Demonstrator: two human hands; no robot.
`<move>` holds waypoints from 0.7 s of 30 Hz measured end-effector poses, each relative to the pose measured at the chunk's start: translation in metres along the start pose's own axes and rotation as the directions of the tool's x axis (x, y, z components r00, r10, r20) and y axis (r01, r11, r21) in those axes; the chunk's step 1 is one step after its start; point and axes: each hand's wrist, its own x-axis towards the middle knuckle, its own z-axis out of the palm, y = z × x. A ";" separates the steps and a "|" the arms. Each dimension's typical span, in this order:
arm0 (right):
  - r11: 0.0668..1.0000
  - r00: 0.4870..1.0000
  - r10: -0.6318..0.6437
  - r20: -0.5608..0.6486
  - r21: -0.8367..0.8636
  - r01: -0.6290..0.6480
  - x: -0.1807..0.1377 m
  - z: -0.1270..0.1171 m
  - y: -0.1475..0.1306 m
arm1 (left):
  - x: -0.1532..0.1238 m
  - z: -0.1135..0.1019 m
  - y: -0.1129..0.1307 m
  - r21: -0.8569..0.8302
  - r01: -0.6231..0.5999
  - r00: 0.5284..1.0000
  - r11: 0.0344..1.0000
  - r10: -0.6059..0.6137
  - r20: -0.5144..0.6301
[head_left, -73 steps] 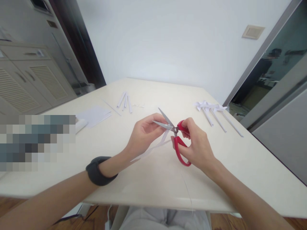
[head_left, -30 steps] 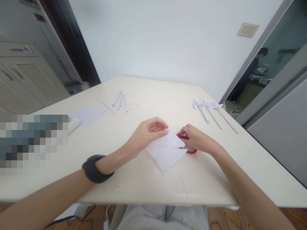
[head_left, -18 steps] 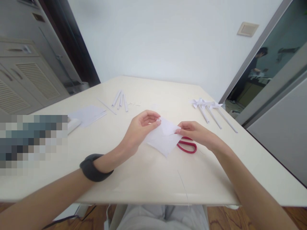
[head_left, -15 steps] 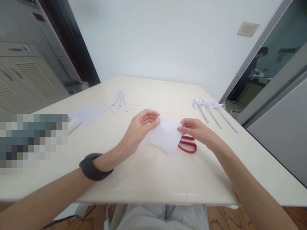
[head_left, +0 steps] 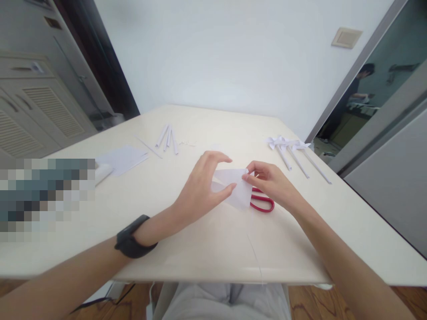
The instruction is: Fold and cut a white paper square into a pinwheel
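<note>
My right hand (head_left: 267,178) pinches the far right part of a thin white sheet of paper (head_left: 238,195), which has slits and loose flaps. Thumb and fingers spread wide, my left hand (head_left: 210,182) is around the paper's left side; whether it touches the sheet I cannot tell. A pair of scissors with red handles (head_left: 263,204) lies partly under the paper and my right hand, its blades hidden.
Several rolled paper sticks (head_left: 168,140) lie at the back left, near a stack of white paper (head_left: 123,160). Paper pinwheels on sticks (head_left: 283,144) rest at the right. A thin strip (head_left: 255,255) reaches the table's front edge. A person (head_left: 353,89) is beyond the doorway.
My left hand has let go of the paper's upper left part and opened, moving slightly right. My right hand has moved a little left, drawing the paper's flaps together.
</note>
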 end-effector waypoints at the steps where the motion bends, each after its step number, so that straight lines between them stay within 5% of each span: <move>1: 0.999 1.000 -0.021 -0.007 -0.025 0.021 -0.001 0.003 -0.002 | -0.001 0.000 0.001 0.019 -0.022 1.000 1.000 0.022 0.014; 10: 0.988 0.992 -0.122 -0.015 -0.100 0.120 -0.007 0.011 -0.012 | -0.001 -0.003 0.000 -0.130 0.178 0.981 0.975 -0.166 0.100; 21: 0.994 0.994 -0.107 -0.038 -0.011 0.107 -0.005 0.008 -0.011 | -0.001 -0.002 -0.001 -0.102 0.169 0.979 0.980 -0.155 0.133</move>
